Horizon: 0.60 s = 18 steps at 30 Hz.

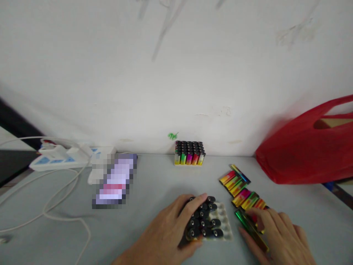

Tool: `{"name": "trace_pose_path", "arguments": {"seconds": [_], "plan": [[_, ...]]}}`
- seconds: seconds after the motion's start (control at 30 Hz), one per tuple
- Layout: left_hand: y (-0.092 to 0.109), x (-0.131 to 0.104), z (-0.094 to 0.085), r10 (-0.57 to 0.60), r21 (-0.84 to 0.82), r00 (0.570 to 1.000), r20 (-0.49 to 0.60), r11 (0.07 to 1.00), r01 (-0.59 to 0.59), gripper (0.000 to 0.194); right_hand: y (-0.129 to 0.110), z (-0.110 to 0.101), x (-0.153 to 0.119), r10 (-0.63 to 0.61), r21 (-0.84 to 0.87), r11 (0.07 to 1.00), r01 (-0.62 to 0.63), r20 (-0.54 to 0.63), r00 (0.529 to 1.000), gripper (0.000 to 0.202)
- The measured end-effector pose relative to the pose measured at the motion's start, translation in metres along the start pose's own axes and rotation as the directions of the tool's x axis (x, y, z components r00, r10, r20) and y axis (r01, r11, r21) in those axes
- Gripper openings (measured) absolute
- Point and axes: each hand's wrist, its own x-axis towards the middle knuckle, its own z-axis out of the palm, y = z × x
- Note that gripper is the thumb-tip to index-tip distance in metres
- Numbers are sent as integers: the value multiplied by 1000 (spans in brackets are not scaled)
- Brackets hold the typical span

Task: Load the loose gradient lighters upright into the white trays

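Observation:
My left hand (176,228) is wrapped round the left side of a pale tray (226,224) with round pockets. Several black-topped lighters (204,223) stand upright in it, and the pockets along its right side hold none. At the right, my right hand (278,235) has thumb and forefinger on either side of a shiny green-and-gold lighter (251,230) lying slantwise. Just beyond those fingers, several loose colourful lighters (245,197) lie side by side on the grey table (154,180). The fingers partly cover the nearest ones.
A full block of upright lighters (189,154) stands against the wall. At left lie a blurred phone (117,180), a white power strip (74,156) and loose white cables (66,218). A red bag (306,147) rests at the back right.

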Motion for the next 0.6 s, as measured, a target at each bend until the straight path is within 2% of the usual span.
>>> {"name": "trace_pose_path", "arguments": {"seconds": [0.1,0.23,0.33,0.37,0.4,0.43,0.5,0.53,0.6], "plan": [[0,0,0,1,12,1000,-9,1000,-1,117,-9,3,7,18,43,999,-16,-55,998,19],[-2,1,2,7,15,1000,-15,1000,-6,119,-17,3,16,-5,172,985,10,-28,1000,20],[-2,1,3,11,11,1000,-12,1000,-11,123,-25,-12,37,-14,299,954,-4,59,998,15],[-2,1,3,13,8,1000,-9,1000,-13,124,-28,-19,48,13,341,939,-41,84,996,16],[-2,1,3,12,7,1000,-8,1000,-12,124,-32,-26,61,66,398,914,-83,56,996,21],[-2,1,3,8,8,1000,-9,1000,-8,123,-35,-33,74,94,481,870,-105,46,994,26],[-3,1,3,1,12,1000,-7,1000,0,123,-42,-45,99,180,647,719,-253,178,967,31],[-3,1,3,-3,16,1000,-3,1000,3,123,-45,-48,110,199,720,605,-340,276,940,33],[-4,0,3,3,22,1000,7,1000,-3,124,-51,-49,124,133,848,290,-444,424,896,39]]}}
